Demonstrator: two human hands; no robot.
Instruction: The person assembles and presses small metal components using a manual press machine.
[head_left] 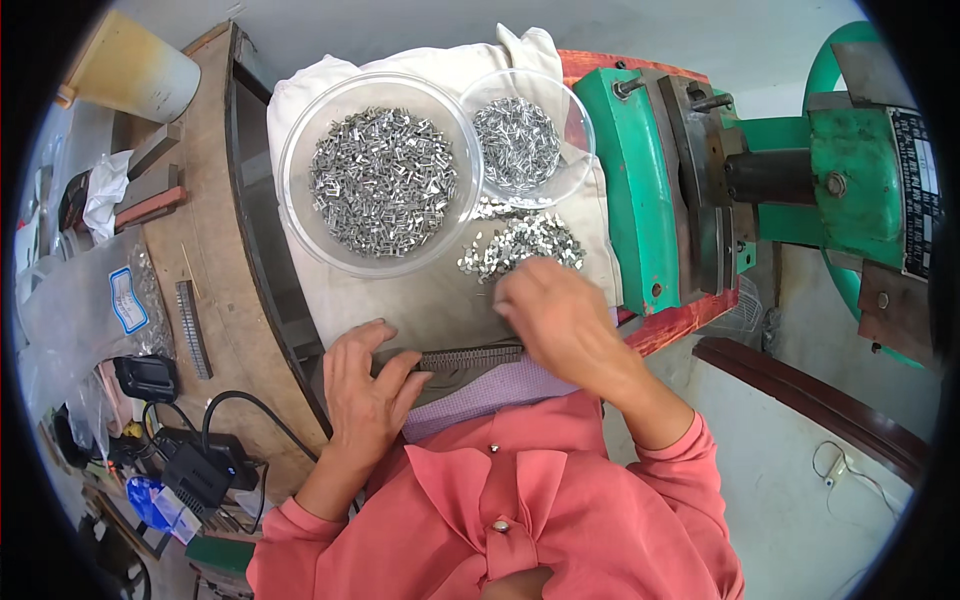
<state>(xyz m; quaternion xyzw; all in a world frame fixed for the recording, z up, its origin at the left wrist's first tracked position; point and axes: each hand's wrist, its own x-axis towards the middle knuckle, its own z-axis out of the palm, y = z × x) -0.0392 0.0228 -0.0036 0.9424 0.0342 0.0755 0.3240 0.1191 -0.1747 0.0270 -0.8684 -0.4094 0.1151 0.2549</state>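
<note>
A narrow dark strip with a row of close slots lies crosswise on the cloth in front of me. At its left end my left hand has fingers and thumb around the strip. My right hand is above the strip's right end, fingers curled down and pinched near the cloth; whatever sits between the fingertips is hidden. Just beyond it spreads a loose pile of small flat shiny metal pieces. Behind stand a large clear round tub of short metal pieces and a smaller clear tub of thin ones.
A green machine with a dark steel block stands to the right, its handwheel behind. On the wooden bench at left are another slotted strip, plastic bags, a black adapter with a cable, and a yellowish bucket.
</note>
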